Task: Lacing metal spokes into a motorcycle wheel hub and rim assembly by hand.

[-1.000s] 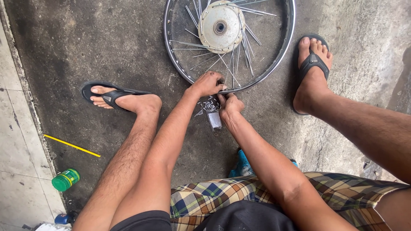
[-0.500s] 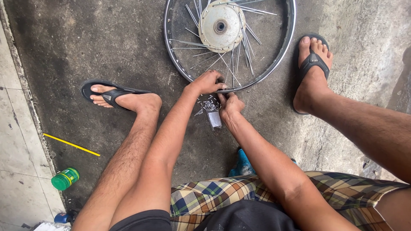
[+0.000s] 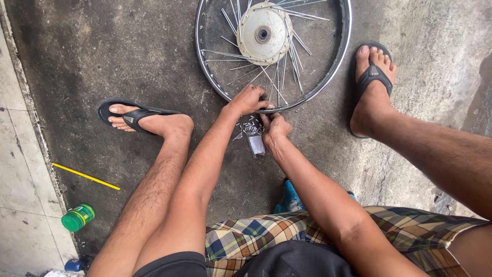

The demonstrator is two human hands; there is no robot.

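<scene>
Dark, stained concrete floor (image 3: 118, 56) filled most of the view, paler and rougher toward its right edge, with a strip of light tiles (image 3: 20, 195) along its left edge. Flat on the concrete by the far edge lay a spoked wheel (image 3: 273, 51), its rim a full circle, its pale hub (image 3: 264, 32) facing straight up so the axle line pointed at the camera, and loose spokes fanning out unevenly from it. Two bare legs stretched along the floor, each foot in a black flip-flop, the left one (image 3: 134, 117) well left of the wheel and the right one (image 3: 375, 77) just beside the rim.

At the rim's near edge the left hand (image 3: 247, 101) rested on the metal, fingers curled over it. The right hand (image 3: 275, 128) sat just below, fingertips pinched together at the rim; what they gripped was too small to tell. Between the hands lay a small heap of silvery spoke nipples (image 3: 251, 124) on a clear packet (image 3: 256, 144).

A thin yellow stick (image 3: 86, 176) lay slantwise near the tiles, and a green-capped bottle (image 3: 78, 217) on its side by the near left corner.

Against the earlier frames, both hands stayed at the same spot on the rim, and the wheel had not shifted.
</scene>
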